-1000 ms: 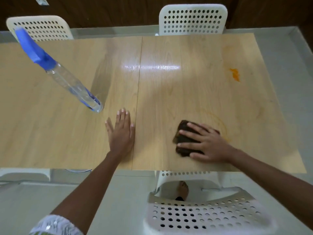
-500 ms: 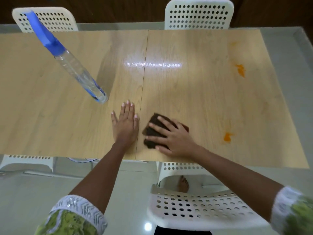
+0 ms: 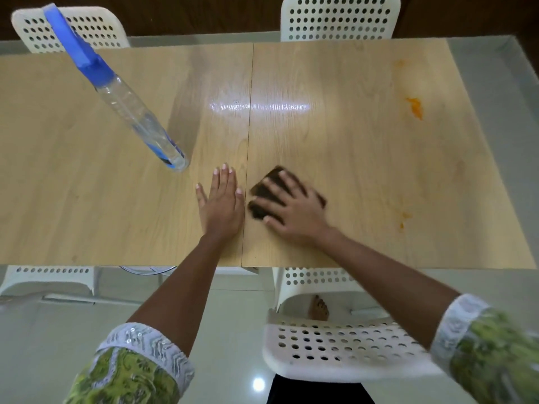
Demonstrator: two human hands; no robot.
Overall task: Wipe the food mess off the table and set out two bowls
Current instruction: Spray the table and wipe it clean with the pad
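Seen from a head camera looking down at a light wooden table [image 3: 335, 147], a person wipes with both arms stretched forward. The right hand [image 3: 294, 209] presses flat, fingers spread, on a dark brown cloth [image 3: 262, 188] near the table's front edge, just right of the seam down the middle. Compared with a second ago, this hand and cloth have travelled leftward, from the front right part of the table to the centre, and now sit just beside the left hand [image 3: 221, 199]. That hand lies open, palm down on the wood, bracing and holding nothing; it has not shifted. The sweep has uncovered a small orange food smear [image 3: 404, 220] near the front right edge, and a larger orange smear [image 3: 415, 107] remains toward the far right. So the wiping looks only partly done: the mess lies well apart from the cloth, and the cloth will probably need to go back to the right. The only container in sight is a clear spray bottle [image 3: 137, 118] with a blue nozzle, standing on the left half of the table; it appears to hold some clear liquid, though how much is hard to tell. No bowls are in view. White perforated chairs [image 3: 339, 20] stand around the table.
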